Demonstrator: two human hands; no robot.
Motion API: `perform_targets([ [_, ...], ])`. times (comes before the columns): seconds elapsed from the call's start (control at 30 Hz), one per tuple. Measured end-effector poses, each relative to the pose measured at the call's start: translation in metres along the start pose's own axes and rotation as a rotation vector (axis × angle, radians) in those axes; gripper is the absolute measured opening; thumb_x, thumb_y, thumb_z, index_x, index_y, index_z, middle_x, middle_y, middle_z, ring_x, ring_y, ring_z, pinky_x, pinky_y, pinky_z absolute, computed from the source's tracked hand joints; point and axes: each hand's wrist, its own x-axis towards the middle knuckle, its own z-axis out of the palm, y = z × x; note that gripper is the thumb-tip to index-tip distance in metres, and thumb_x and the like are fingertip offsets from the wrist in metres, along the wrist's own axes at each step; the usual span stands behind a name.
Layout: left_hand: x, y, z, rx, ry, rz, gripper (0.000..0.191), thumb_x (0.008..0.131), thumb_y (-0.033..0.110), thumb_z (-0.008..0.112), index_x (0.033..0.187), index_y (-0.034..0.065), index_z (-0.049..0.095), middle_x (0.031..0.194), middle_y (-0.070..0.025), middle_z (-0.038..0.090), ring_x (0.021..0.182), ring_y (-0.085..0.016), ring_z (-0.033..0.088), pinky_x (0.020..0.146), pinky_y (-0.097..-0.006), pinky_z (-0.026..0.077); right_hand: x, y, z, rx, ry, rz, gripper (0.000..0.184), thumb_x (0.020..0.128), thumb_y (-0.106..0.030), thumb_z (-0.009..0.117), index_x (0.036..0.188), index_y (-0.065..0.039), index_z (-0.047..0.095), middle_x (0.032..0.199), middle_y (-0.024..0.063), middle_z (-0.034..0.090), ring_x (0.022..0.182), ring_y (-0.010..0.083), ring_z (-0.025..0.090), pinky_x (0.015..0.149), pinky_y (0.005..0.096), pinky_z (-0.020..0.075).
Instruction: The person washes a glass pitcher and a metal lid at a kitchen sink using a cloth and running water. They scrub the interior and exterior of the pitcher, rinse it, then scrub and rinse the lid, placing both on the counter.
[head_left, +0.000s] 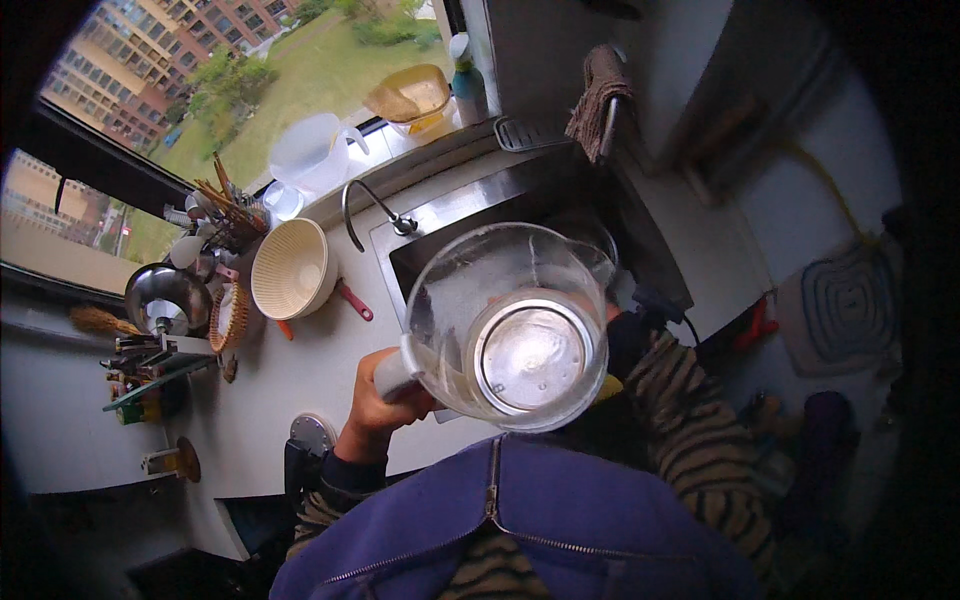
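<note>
My left hand (394, 401) is closed around the grey handle (396, 376) of a large clear jug (510, 270). Tilted in front of my chest, the jug turns its wide mouth toward me, and a round shiny metal bottom (534, 356) shows inside. Only a sliver of my right hand (613, 304) appears past the jug's right side, and its grip is hidden. Beneath and beyond the jug lies a stainless steel sink (457, 214) with a thin curved faucet (358, 196).
Left of the sink, a cream ribbed colander (295, 268) stands beside a red-handled utensil (356, 301) on the white counter (277, 375). A metal bowl (169, 296) and wicker basket (226, 315) sit farther left. The windowsill holds a translucent pitcher (309, 154) and spray bottle (469, 86).
</note>
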Motion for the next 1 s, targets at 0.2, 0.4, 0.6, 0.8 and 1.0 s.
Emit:
perform_targets([
  [0.2,0.018,-0.01,-0.003,-0.207,0.128,0.06,0.038,0.058,-0.005,0.058,0.095,-0.0073,0.058,0.063,-0.0093,0.058,0.047,-0.016,0.055,0.044,-0.0256,0.043,0.028,0.006,-0.039,-0.261,0.121,-0.026,0.037,0.089,-0.029,0.063,0.112,0.0,0.062,0.109,0.0106,0.064,0.1,0.0209,0.061,0.087,0.0331,0.0484],
  [0.4,0.011,-0.034,-0.02,-0.217,0.178,0.102,0.037,0.065,-0.001,0.059,0.101,-0.0059,0.052,0.067,-0.0075,0.055,0.046,-0.013,0.051,0.041,-0.0254,0.04,0.004,0.064,-0.07,-1.026,0.04,-0.066,0.028,0.086,-0.023,0.068,0.107,-0.004,0.066,0.106,0.0097,0.066,0.094,0.0214,0.064,0.082,0.0325,0.0501],
  [0.6,-0.009,-0.049,-0.032,-0.154,0.224,0.048,0.036,0.071,0.0,0.059,0.105,-0.0064,0.051,0.068,-0.0058,0.052,0.048,-0.011,0.046,0.039,-0.0244,0.036,-0.089,0.144,-0.047,-1.434,0.007,-0.275,0.04,0.074,-0.026,0.075,0.111,-0.012,0.065,0.109,0.0144,0.057,0.105,0.0349,0.055,0.088,0.0434,0.0461],
  [0.8,-0.008,-0.05,-0.027,-0.097,0.173,0.009,0.026,0.068,0.001,0.063,0.093,-0.0041,0.055,0.064,-0.0048,0.053,0.047,-0.011,0.049,0.04,-0.0251,0.04,-0.056,0.14,-0.039,-1.14,0.134,-0.244,0.021,0.071,-0.014,0.071,0.09,-0.008,0.064,0.11,0.0136,0.06,0.107,0.0327,0.056,0.092,0.0421,0.0453],
  [1.0,-0.013,-0.052,-0.022,0.303,0.06,0.056,0.012,0.074,0.005,0.072,0.082,0.0017,0.064,0.071,-0.004,0.062,0.061,-0.015,0.058,0.058,-0.0283,0.046,-0.075,0.021,-0.038,0.034,0.267,-0.281,0.023,0.084,-0.01,0.059,0.106,-0.004,0.053,0.108,0.009,0.06,0.1,0.0187,0.062,0.089,0.0346,0.0519],
])
